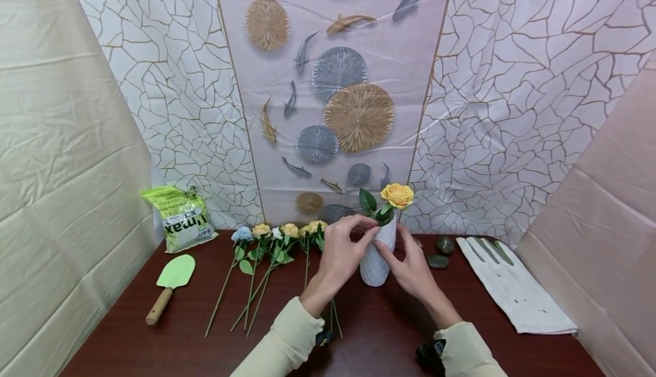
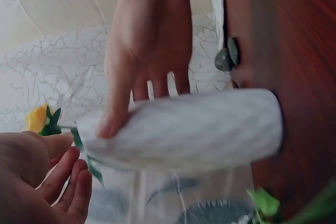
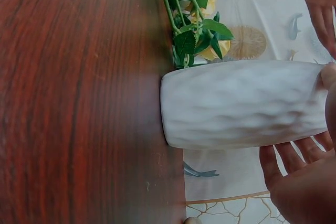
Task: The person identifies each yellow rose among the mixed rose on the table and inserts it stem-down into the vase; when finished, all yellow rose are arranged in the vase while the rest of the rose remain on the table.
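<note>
Standing in the middle of the frame on the dark red table (image 1: pixel 154 348) is a white vase (image 1: pixel 376 263) with one yellow rose (image 1: pixel 397 195) in it. The left hand (image 1: pixel 340 254) reaches to the vase's rim, its thumb and finger tips close together at the top. The right hand (image 1: pixel 410 266) rests on the vase's side, thumb on the front, the other fingers straight behind it. More flowers (image 1: pixel 277 234) lie left of the vase. At lower left sits a green trowel (image 1: pixel 171 283), with a green bag (image 1: pixel 180 217) above it. Right of the vase are dark stones (image 1: pixel 441 253) and a white glove (image 1: pixel 515 286).
</note>
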`<action>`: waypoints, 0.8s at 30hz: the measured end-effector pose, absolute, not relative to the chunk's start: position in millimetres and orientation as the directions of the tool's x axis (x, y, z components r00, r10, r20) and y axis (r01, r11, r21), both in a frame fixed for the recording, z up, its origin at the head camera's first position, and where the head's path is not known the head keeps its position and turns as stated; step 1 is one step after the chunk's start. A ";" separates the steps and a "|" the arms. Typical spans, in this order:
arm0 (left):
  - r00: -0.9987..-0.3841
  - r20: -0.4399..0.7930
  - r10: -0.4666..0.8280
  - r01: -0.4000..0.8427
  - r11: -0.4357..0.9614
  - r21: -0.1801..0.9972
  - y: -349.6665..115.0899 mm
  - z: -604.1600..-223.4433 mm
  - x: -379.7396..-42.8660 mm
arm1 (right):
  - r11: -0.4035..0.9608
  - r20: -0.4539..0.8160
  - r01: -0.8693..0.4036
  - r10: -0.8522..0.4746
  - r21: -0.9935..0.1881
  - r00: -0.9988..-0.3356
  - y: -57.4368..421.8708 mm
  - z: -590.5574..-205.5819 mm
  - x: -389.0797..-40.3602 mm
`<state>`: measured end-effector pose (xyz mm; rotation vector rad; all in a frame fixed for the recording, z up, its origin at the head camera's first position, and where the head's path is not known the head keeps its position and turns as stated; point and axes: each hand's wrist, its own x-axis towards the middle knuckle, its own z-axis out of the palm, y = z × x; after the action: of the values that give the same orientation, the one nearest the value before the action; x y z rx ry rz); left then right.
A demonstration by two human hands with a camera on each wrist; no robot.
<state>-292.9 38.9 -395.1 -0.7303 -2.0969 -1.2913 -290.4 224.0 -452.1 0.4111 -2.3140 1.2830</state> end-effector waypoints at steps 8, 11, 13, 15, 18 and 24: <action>-0.740 0.660 0.133 0.637 0.452 0.624 -17.6 -420.8 -297.2 | 0.504 0.522 -0.469 -0.042 -0.725 -0.852 221.3 -452.7 -290.7; -0.771 0.628 0.104 0.594 0.472 0.651 -43.3 -430.1 -300.8 | 0.501 0.517 -0.463 -0.035 -0.731 -0.855 221.4 -452.4 -290.0; -0.794 0.605 0.069 0.554 0.494 0.670 -59.6 -435.0 -303.7 | 0.503 0.510 -0.454 -0.030 -0.735 -0.859 221.9 -452.1 -289.5; -0.817 0.576 0.033 0.508 0.515 0.690 -73.0 -439.3 -307.3 | 0.504 0.503 -0.446 -0.026 -0.740 -0.864 222.5 -451.7 -289.0; -0.861 0.508 0.017 0.439 0.528 0.727 -84.8 -445.8 -311.5 | 0.506 0.492 -0.435 -0.023 -0.745 -0.870 223.4 -451.9 -288.6; -0.931 0.329 0.160 0.361 0.547 0.755 -80.3 -460.9 -311.5 | 0.508 0.497 -0.443 -0.033 -0.739 -0.867 224.1 -453.4 -290.2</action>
<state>-311.5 -80.3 -460.9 -0.4382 -2.5628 -1.3267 -290.2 224.1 -453.4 0.3919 -2.3319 1.3182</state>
